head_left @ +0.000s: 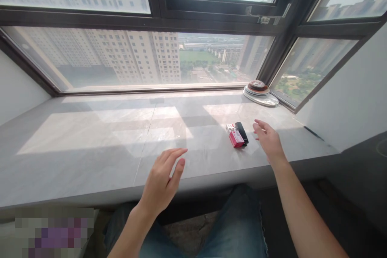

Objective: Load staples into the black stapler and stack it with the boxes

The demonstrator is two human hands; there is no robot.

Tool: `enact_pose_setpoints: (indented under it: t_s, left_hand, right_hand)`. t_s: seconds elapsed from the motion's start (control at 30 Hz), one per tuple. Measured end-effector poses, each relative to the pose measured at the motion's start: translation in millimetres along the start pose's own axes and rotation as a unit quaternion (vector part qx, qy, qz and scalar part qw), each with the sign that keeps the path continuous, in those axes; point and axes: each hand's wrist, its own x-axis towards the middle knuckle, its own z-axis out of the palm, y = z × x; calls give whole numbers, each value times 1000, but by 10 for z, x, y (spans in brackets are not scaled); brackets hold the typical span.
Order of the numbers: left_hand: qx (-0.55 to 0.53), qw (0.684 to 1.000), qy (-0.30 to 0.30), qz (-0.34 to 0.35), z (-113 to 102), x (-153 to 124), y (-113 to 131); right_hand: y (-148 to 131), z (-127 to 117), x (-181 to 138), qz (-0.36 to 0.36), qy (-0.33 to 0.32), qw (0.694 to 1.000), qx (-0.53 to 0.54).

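A small pink-and-white box (236,136) lies on the pale stone windowsill (99,157), right of centre. Against its right side rests a black stapler (242,133). Just to the right of the stapler hovers my right hand (268,139), its fingers loosely curved and apart, touching neither thing. My left hand (165,177) is over the sill's front edge, left of the box and well away from it. Its thumb stands off from the outstretched fingers, and nothing is in it.
In the far right corner sits a stack of plates (260,93) by the dark window frame (281,58). A thin dark strip (313,133) lies along the right wall. Below the sill's front edge are my knees in jeans (232,225). At lower left a patch is blurred out.
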Motion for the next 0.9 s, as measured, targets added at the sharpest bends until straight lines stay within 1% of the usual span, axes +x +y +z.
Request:
enact_pose_setpoints:
  t_s: [0.07,0.13,0.2,0.27,0.37,0.43,0.5,0.57,0.63,0.7,0.73,0.8,0.9]
  left_hand:
    - [46,997,-47,-50,168,0,-225]
    - [105,985,-91,-102,353,-28,-463]
    - [153,976,-109,-115,500,-73,-635]
    - [179,972,-105,-109,575,-111,-702]
    - [175,974,-85,-119,577,-108,-640]
    - [155,975,-69,-142,544,-45,-550]
    - [126,975,-59,-172,513,66,-465]
    - [92,970,-65,-214,497,210,-411]
    - [77,962,-74,-253,503,351,-400]
    - [94,958,-75,-262,536,453,-424]
    - [112,958,-70,-255,560,481,-443]
    - [149,957,-56,-242,610,487,-486]
    - [169,955,-45,-239,628,401,-559]
  right_hand:
    - [149,73,107,46,-53,997,-17]
    - [264,151,212,78,-100,992,-23]
    - [324,218,287,89,-130,987,-16]
    - [337,287,301,93,-159,983,-2]
    - [290,490,169,84,-189,978,32]
    - [208,750,-18,71,-200,976,52]
    - [79,1109,-260,59,-217,972,61]
    - [-82,1512,-520,6,-233,971,55]
    - [-234,1870,-743,-20,-226,972,55]
    - [-327,2098,-883,-40,-200,978,45]
    - [-342,2148,-915,-44,-191,980,41]
    - [-309,2117,-912,-41,-176,983,31]
    - [-165,1851,-830,-27,-153,988,22]
